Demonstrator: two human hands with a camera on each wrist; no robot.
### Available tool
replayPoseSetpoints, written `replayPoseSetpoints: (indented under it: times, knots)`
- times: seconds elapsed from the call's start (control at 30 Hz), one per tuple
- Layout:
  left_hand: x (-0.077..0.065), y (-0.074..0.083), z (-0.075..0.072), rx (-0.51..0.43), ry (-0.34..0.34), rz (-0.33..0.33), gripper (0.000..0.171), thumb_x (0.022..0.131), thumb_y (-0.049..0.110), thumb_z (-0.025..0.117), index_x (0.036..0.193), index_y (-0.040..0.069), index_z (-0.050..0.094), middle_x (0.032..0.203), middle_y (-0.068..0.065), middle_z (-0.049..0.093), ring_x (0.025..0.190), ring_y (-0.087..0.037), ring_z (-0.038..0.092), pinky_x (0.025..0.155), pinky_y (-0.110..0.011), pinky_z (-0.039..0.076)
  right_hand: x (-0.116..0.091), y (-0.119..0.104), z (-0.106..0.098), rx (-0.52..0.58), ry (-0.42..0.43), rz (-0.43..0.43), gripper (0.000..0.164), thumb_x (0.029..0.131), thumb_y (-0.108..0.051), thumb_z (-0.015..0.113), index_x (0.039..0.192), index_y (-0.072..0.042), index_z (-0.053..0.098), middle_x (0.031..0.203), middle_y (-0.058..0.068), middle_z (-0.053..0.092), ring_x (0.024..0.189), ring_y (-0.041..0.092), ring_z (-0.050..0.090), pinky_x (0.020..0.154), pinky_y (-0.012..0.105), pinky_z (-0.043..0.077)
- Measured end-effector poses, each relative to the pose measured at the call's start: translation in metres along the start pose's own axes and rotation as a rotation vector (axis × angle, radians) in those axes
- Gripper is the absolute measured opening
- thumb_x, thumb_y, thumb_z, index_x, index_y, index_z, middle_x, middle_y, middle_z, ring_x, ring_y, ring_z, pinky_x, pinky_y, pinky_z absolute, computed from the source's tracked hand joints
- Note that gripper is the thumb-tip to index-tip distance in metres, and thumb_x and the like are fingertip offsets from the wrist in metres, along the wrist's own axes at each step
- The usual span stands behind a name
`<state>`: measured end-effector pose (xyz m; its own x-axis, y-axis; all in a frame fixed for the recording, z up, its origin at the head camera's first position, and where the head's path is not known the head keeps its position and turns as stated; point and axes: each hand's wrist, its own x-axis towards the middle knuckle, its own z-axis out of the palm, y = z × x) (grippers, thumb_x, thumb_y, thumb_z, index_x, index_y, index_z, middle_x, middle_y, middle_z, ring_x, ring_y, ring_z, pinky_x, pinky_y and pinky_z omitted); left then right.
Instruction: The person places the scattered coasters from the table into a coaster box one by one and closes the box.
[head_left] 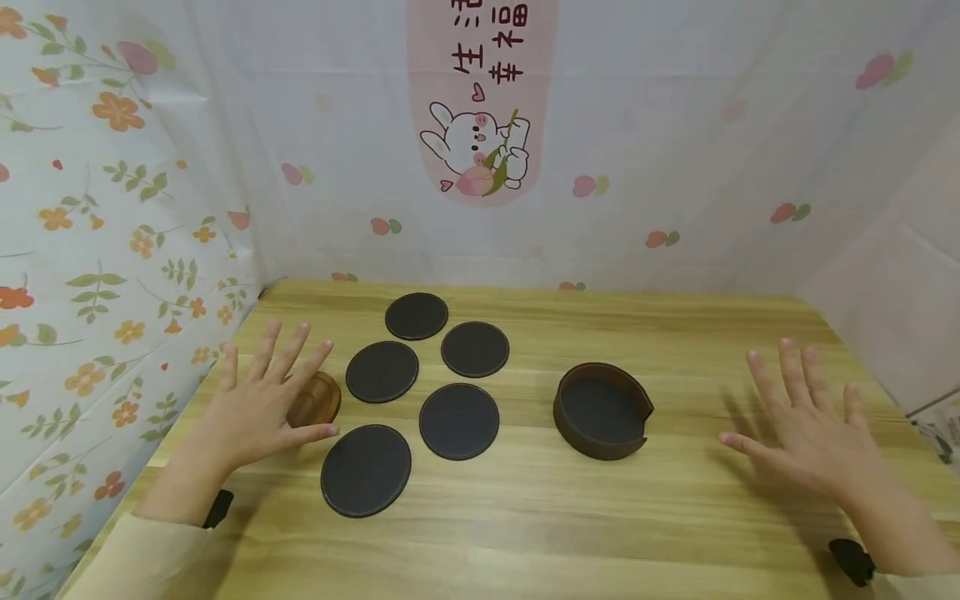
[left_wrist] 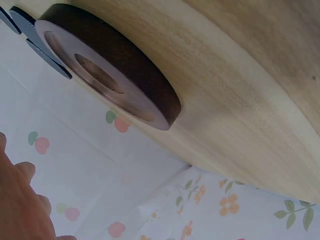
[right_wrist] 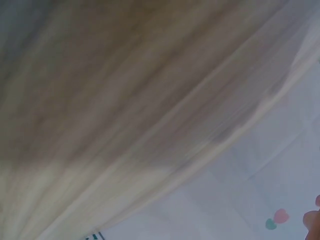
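Note:
My left hand hovers over the table's left side with its fingers spread, holding nothing. Partly hidden beneath it is a round brown wooden piece; the left wrist view shows a ring-shaped recess in this wooden disc. Several round black coasters with stitched rims lie flat and apart to the right of that hand, among them a front coaster and a back coaster. Right of them stands a round dark coaster holder, with a gap in its right wall. Fingers splayed, my right hand is raised above the table's right side, also holding nothing.
The wood-grain table ends at a white printed cloth behind it. A floral cloth hangs along the left edge. At the far right, a printed item shows beyond the table's edge.

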<state>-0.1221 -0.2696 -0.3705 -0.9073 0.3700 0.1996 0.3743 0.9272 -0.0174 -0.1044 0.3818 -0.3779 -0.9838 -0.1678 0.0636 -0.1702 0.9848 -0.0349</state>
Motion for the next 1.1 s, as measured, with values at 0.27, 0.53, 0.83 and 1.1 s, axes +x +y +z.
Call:
replayPoseSetpoints:
  times: [0.27, 0.53, 0.83, 1.1]
  knots:
    - [-0.001, 0.01, 0.0, -0.045, -0.063, 0.022, 0.105, 0.081, 0.073, 0.062, 0.161, 0.033, 0.008, 0.169, 0.0, -0.001, 0.155, -0.027, -0.015, 0.113, -0.075, 0.005, 0.004, -0.013, 0.0, 0.027, -0.002, -0.052, 0.11, 0.089, -0.064, 0.06, 0.159, -0.023, -0.015, 0.16, 0.002, -0.034, 0.147, 0.025, -0.035, 0.104, 0.06, -0.033]
    - [0.0, 0.019, 0.003, -0.131, -0.121, 0.086, 0.1, 0.083, 0.067, 0.065, 0.161, 0.03, 0.016, 0.169, 0.002, 0.005, 0.156, -0.029, -0.006, 0.112, -0.074, 0.012, 0.008, -0.021, 0.002, 0.03, 0.011, -0.094, 0.109, 0.089, -0.063, 0.061, 0.16, -0.023, -0.011, 0.161, 0.004, -0.032, 0.148, 0.025, -0.033, 0.105, 0.064, -0.03]
    - [-0.001, 0.031, 0.003, -0.161, -0.143, 0.121, 0.096, 0.083, 0.069, 0.063, 0.16, 0.027, 0.022, 0.166, -0.003, 0.023, 0.154, -0.034, 0.017, 0.11, -0.069, 0.027, 0.013, -0.038, -0.003, 0.076, -0.025, -0.111, 0.108, 0.089, -0.062, 0.061, 0.16, -0.022, -0.011, 0.162, 0.003, -0.03, 0.149, 0.023, -0.031, 0.109, 0.075, -0.013]
    - [-0.003, 0.038, 0.004, -0.199, -0.104, 0.193, 0.09, 0.083, 0.061, 0.069, 0.153, 0.012, 0.039, 0.15, -0.013, 0.049, 0.135, -0.038, 0.049, 0.102, -0.058, 0.045, 0.014, -0.051, -0.003, 0.096, -0.032, -0.143, 0.112, 0.088, -0.064, 0.062, 0.16, -0.02, -0.011, 0.164, 0.002, -0.025, 0.153, 0.027, -0.021, 0.11, 0.075, -0.01]
